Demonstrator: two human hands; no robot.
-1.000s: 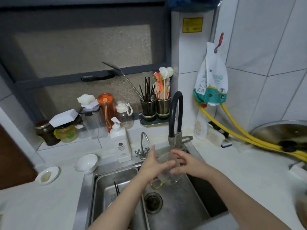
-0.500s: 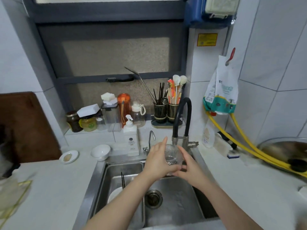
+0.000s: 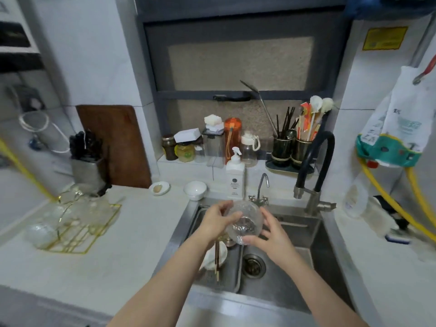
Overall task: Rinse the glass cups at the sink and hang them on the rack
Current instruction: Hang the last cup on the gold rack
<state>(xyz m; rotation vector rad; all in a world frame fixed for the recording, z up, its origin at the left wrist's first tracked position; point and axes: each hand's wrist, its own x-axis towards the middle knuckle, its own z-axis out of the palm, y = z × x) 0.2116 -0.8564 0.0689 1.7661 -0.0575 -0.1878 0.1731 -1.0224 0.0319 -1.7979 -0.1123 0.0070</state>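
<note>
Hands meet over the sink [image 3: 292,310], both on one clear glass cup [image 3: 244,223] held above the divider between the two basins. The left hand [image 3: 218,223] grips the cup's left side, thumb laid across the glass toward the middle and fingers curled round the far rim; the right hand [image 3: 274,232] cups the right side and base, thumb up along the wall, fingers wrapped under. The cup is tilted, its mouth turned toward the camera. It sits left of the black-hosed faucet [image 3: 313,171] and apart from the spout. Below the left wrist, a pair of chopsticks [image 3: 217,258] and a white dish [image 3: 213,258] lie in the left basin; the drain [image 3: 253,265] shows in the right one. On the counter to the left stands the gold wire rack [image 3: 77,230] with several glass cups [image 3: 94,208] on and around it — blurred, so how each one sits cannot be told. Behind the sink are a white pump bottle [image 3: 234,180], a small white bowl [image 3: 195,190] and a saucer [image 3: 159,188]. A wooden cutting board [image 3: 115,145] leans against the wall, just beside a knife block [image 3: 87,161].
</note>
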